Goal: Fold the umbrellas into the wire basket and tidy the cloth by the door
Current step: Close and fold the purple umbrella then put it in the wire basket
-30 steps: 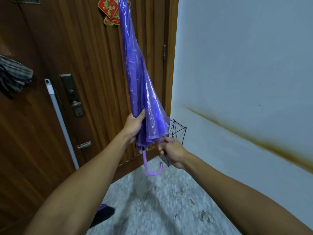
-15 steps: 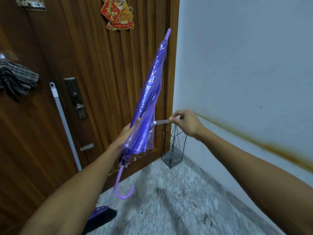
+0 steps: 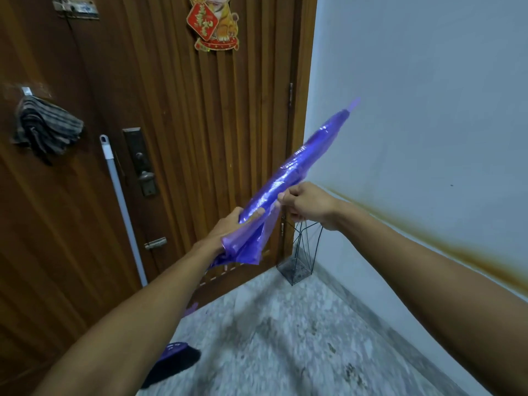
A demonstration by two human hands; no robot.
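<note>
A closed purple see-through umbrella (image 3: pixel 288 175) lies slanted in front of me, its tip up and to the right against the white wall. My left hand (image 3: pixel 228 227) grips the loose lower canopy near the handle end; the handle is hidden behind my forearm. My right hand (image 3: pixel 305 207) is closed at the canopy's middle, pinching its small strap. A black wire basket (image 3: pixel 298 261) stands on the floor in the corner by the door, below my right hand. A grey striped cloth (image 3: pixel 45 130) hangs from a hook on the door at the left.
A brown wooden door (image 3: pixel 185 124) with a lock plate (image 3: pixel 141 161) fills the left. A white broom handle (image 3: pixel 123 207) leans against it. A dark purple object (image 3: pixel 177 358) lies on the speckled floor near my left arm. A white wall (image 3: pixel 428 95) is at the right.
The umbrella has tipped from upright to a slant with its tip toward the right wall. My right hand drew the strap back in to the canopy's middle.
</note>
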